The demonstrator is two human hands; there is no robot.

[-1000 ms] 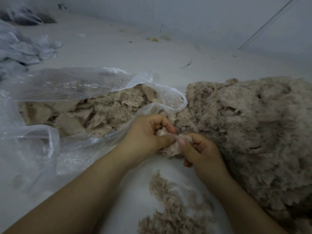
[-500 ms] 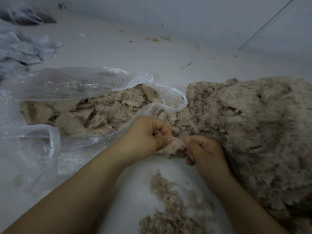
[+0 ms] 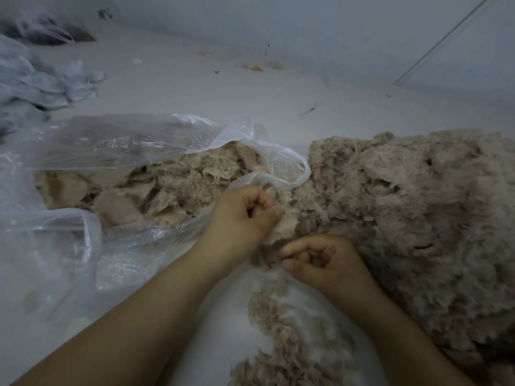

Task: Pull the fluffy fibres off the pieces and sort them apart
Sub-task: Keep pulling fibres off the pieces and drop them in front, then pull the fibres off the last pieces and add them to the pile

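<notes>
Left hand (image 3: 245, 215) pinches a fluffy piece (image 3: 281, 228) at its fingers; right hand (image 3: 323, 260), just below, fingers curled, pinching a fibre tuft. Risk: tuft tears short or drifts into the unsorted heap (image 3: 412, 218) beside the right hand, mixing piles.

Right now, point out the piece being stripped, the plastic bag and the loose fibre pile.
piece (image 3: 280, 231), head view, its bare lower flap.
plastic bag (image 3: 295, 165), head view, its handle loop.
loose fibre pile (image 3: 281, 344), head view, its middle.
</notes>
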